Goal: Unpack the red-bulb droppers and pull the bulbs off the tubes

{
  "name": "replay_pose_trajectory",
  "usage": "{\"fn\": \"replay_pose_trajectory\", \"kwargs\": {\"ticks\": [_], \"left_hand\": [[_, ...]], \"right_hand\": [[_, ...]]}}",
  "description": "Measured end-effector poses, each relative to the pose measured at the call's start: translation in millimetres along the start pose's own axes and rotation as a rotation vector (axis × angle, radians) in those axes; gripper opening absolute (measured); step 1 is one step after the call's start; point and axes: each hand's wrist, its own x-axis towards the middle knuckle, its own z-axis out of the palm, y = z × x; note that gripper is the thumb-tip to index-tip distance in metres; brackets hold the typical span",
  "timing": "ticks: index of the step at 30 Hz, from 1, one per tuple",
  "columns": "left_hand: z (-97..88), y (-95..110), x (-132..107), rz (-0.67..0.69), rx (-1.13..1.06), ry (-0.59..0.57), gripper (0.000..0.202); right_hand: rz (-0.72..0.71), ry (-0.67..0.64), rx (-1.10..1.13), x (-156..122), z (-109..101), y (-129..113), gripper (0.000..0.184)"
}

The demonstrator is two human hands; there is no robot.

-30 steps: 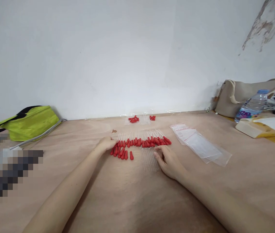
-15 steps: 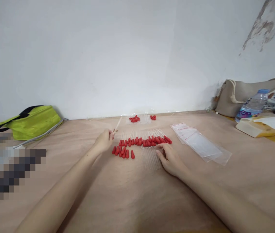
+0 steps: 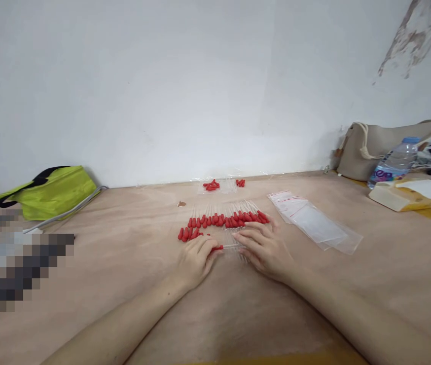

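My left hand is closed on a red rubber bulb, whose end shows past the fingertips. A clear glass dropper tube runs sideways from the bulb to my right hand, which pinches it between thumb and fingers. Beneath that tube lie several bare glass tubes, partly covered by my right hand. Just beyond, a row of droppers with red bulbs lies with the glass ends pointing toward the wall. Loose red bulbs rest beside my left hand, some hidden by it.
Clear zip bags lie to the right. Against the wall are more red bulbs on clear plastic. A green bag sits at left; a water bottle, a beige bag and an opened carton stand at right.
My left hand has come back toward me and to the right from the far side of the row, and now holds a red bulb. My right hand has taken hold of a glass tube.
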Motion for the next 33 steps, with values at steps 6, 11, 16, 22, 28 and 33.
{"fn": "replay_pose_trajectory", "kwargs": {"ticks": [6, 11, 16, 22, 28, 33], "left_hand": [[1.4, 5.4, -3.0, 0.035, -0.005, 0.041, 0.006], [-0.9, 4.9, 1.2, 0.041, 0.021, -0.002, 0.014], [-3.3, 2.7, 0.3, 0.117, 0.048, -0.011, 0.010], [-8.8, 8.0, 1.7, 0.118, 0.057, -0.028, 0.012], [-11.6, 2.6, -2.8, 0.056, 0.008, -0.082, 0.015], [-14.9, -13.9, -9.0, -0.236, -0.141, 0.055, 0.019]], "right_hand": [[-0.075, -0.038, 0.021, -3.8, 14.8, -1.1, 0.023], [-0.080, -0.017, 0.088, -5.2, 15.1, -3.9, 0.017], [-0.112, -0.011, 0.105, -7.5, 12.8, -3.3, 0.014], [-0.132, 0.013, 0.123, -10.1, 13.1, -3.9, 0.012], [-0.094, -0.002, 0.124, -12.1, 9.1, 1.1, 0.015], [0.224, 0.041, 0.159, -10.7, 7.3, 10.6, 0.023]]}}
